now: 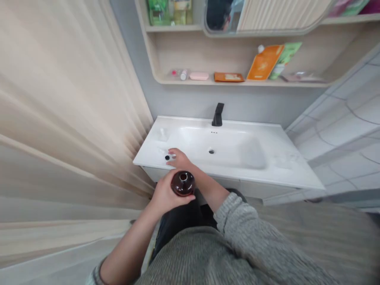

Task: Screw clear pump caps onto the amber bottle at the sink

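My left hand point(166, 192) is wrapped around a dark brown glass bottle point(183, 188), held upright in front of the counter's front edge. Its narrow neck is uncapped, and the round opening faces up at me. Crossing behind the bottle, my right hand point(179, 159) reaches to the left end of the white counter. Thumb and fingers there close around a small whitish piece with a round black end point(167, 157); its exact kind is too small to make out. Close behind it on the counter stands a clear, see-through container point(162, 134).
A white washbasin point(237, 148) with a black faucet point(218, 114) fills the middle of the counter. Above, a wall shelf point(190, 82) holds an orange pouch point(265, 63), a green tube point(285, 59) and a pink case point(199, 76). A pleated beige curtain point(74, 99) hangs at the left.
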A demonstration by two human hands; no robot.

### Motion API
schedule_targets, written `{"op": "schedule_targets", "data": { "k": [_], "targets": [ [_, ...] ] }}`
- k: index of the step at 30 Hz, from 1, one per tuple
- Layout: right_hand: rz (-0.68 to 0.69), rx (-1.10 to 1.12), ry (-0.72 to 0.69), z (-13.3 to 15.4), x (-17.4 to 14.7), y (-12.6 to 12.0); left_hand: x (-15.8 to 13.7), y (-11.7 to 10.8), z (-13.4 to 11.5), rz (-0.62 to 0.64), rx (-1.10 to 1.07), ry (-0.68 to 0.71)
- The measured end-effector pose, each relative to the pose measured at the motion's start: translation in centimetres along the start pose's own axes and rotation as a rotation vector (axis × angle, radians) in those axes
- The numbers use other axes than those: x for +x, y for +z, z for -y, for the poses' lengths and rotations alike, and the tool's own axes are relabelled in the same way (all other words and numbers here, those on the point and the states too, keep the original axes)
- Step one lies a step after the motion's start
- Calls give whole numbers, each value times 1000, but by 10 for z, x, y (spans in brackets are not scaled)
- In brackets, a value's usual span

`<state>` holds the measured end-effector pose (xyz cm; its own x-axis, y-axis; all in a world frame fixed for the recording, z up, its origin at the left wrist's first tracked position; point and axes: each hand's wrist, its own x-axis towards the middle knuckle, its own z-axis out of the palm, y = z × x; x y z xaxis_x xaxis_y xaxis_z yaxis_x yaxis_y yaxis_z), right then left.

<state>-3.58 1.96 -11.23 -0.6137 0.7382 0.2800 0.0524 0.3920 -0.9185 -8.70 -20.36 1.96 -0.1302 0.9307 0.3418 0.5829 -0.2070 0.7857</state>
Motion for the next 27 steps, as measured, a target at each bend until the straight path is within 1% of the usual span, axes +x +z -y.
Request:
{"op": "schedule_targets", "data": {
  "k": [1,3,4,5,7,9,10,11,12,13,16,19,20,22,24,25,27],
  "targets": [
    [-44,41,5,2,-11,-10,1,2,0,-2,-1,-11],
    [-140,72,26,8,-41,-37,3,6,2,2,-1,-22],
    [-145,77,28,12,-60,-54,4,9,3,6,-5,-24],
    [-91,97,22,18,-79,-72,6,12,4,8,-11,-25],
    [92,183,6,31,-119,-106,11,22,5,4,-29,-22],
    [240,260,22,48,-153,-131,19,35,4,-5,-52,-18],
    [276,286,39,56,-166,-139,23,43,2,-9,-66,-14],
    [286,296,52,64,-176,-144,27,51,0,-12,-83,-8],
    [262,292,62,71,-184,-147,32,59,-2,-12,-102,-2],
    [208,271,65,78,-189,-148,37,67,-4,-12,-123,2],
    [-29,156,74,89,-194,-145,50,93,-10,-36,-179,-20],
    [-207,79,114,91,-194,-146,61,117,-14,-84,-237,-68],
    [-249,71,130,89,-194,-148,64,124,-15,-86,-255,-74],
    [-322,62,143,85,-195,-150,69,136,-17,-53,-276,-70],
    [-369,46,129,80,-197,-153,73,144,-18,-10,-264,-63],
    [-368,37,113,78,-199,-155,75,146,-18,7,-250,-60],
    [-306,25,75,72,-202,-165,80,148,-16,33,-226,-52]
  ]
}}
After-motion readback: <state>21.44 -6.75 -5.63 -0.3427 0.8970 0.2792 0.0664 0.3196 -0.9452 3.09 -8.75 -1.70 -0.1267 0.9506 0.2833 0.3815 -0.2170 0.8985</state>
